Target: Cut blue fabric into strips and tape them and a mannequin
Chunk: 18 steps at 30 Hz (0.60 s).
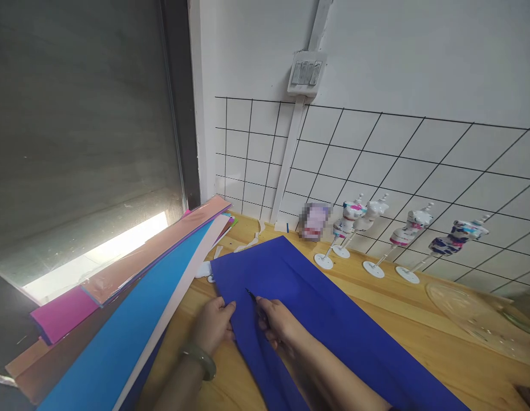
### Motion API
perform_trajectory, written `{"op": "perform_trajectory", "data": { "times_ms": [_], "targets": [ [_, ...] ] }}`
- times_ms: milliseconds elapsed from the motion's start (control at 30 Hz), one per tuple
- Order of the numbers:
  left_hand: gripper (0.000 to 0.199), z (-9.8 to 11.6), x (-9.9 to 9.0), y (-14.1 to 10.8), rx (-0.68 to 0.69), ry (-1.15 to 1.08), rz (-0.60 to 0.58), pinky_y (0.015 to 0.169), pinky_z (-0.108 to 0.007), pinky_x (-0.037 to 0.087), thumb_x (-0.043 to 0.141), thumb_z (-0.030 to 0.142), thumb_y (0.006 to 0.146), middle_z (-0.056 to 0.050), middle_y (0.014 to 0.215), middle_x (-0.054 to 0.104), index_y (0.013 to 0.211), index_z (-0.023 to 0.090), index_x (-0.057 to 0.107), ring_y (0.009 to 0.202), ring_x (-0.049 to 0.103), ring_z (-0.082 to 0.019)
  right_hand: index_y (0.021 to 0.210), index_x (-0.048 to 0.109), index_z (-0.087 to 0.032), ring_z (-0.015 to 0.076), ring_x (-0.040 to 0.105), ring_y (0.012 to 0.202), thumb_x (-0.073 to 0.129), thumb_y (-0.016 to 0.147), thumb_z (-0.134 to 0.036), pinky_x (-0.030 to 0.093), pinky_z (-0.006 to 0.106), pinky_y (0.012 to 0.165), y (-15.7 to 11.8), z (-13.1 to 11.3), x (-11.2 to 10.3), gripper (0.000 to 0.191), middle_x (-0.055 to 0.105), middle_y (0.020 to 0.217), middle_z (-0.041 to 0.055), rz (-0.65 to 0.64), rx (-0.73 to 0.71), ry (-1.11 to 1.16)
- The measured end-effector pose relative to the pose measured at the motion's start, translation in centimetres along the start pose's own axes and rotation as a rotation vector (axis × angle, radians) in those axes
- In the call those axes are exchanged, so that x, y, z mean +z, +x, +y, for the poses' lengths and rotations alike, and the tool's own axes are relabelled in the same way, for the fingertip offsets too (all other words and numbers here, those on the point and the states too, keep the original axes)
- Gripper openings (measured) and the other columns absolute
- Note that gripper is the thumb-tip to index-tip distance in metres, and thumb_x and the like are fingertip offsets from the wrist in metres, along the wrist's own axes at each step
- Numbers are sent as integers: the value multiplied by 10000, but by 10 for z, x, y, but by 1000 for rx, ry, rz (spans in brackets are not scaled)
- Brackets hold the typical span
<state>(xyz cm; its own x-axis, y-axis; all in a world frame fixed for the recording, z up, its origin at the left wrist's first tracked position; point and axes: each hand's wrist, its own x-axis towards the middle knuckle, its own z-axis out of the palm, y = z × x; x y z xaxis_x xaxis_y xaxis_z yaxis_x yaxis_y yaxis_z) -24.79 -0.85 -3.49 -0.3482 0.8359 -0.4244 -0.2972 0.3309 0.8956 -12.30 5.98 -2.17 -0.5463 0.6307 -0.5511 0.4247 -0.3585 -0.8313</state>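
Observation:
A large dark blue sheet (333, 308) lies across the wooden table, its left part curving between my hands. My left hand (217, 322) pinches the sheet's left edge between thumb and fingers; a greenish bangle (199, 361) is on that wrist. Over the sheet, my right hand (275, 322) is closed around a small dark tool (253, 297) whose thin tip points up and left, at the blue surface. Whether the tool is scissors or a blade cannot be made out, as the fingers cover most of it.
Coloured sheets (132, 308) in pink, blue and brown are piled on the left. Several small dress-form figures (414, 225) on white stands line the back of the wooden table (444, 354). A clear round object (465, 319) sits at right, and a black wire grid (359, 151) is behind.

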Motion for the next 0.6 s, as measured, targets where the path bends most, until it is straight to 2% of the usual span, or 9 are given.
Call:
{"op": "perform_trajectory", "data": {
  "times_ms": [133,200,267,333,367,400,500,600],
  "targets": [
    [195,2,0,-1,-8,-4,1,427,-264,472,603,366,632,34,498,610,681,204,505,428,583,-147,682,493,-171,47,245,258,329,861,-469,213,177,273,-36,5,-15,384,341,434,-90,8,-17,-29],
    [204,2,0,-1,-14,-1,0,437,-268,476,610,371,627,32,498,611,682,202,510,435,584,-147,750,543,-165,63,318,298,352,844,-504,271,191,313,-55,15,-30,401,379,452,-79,50,-78,-106],
    [210,3,0,-1,-23,-1,-1,449,-276,484,620,373,619,32,493,608,662,201,507,437,582,-148,786,585,-159,114,503,463,425,810,-511,389,212,449,-71,31,-50,387,518,541,-27,189,-221,-304],
    [217,4,0,-1,-30,-4,-2,459,-289,494,631,373,609,33,489,605,641,205,497,436,584,-151,894,610,-172,194,609,748,499,777,-446,444,240,652,-83,52,-73,318,652,788,44,386,-352,-510],
    [219,4,0,-2,-32,-5,-1,463,-292,497,637,370,605,34,490,606,640,208,493,434,585,-152,1002,591,-182,221,617,832,501,775,-401,445,254,704,-88,63,-85,328,668,888,66,471,-351,-593],
    [219,4,0,-2,-33,-8,-3,470,-296,502,642,364,604,35,494,610,647,212,491,436,589,-153,1082,561,-183,238,627,844,482,779,-370,448,268,703,-93,75,-97,365,676,901,81,553,-318,-680],
    [214,3,0,-2,-26,-9,-9,491,-298,513,655,336,610,28,517,630,671,216,489,449,603,-158,1245,442,-138,284,653,773,418,792,-350,458,323,669,-105,105,-135,500,691,782,114,741,-173,-913],
    [201,0,1,0,-17,-10,-5,505,-305,523,656,306,627,6,554,656,690,212,490,478,624,-172,1309,348,-79,328,644,819,397,797,-393,457,378,684,-118,126,-179,603,687,833,166,858,-53,-955]
  ]
}}
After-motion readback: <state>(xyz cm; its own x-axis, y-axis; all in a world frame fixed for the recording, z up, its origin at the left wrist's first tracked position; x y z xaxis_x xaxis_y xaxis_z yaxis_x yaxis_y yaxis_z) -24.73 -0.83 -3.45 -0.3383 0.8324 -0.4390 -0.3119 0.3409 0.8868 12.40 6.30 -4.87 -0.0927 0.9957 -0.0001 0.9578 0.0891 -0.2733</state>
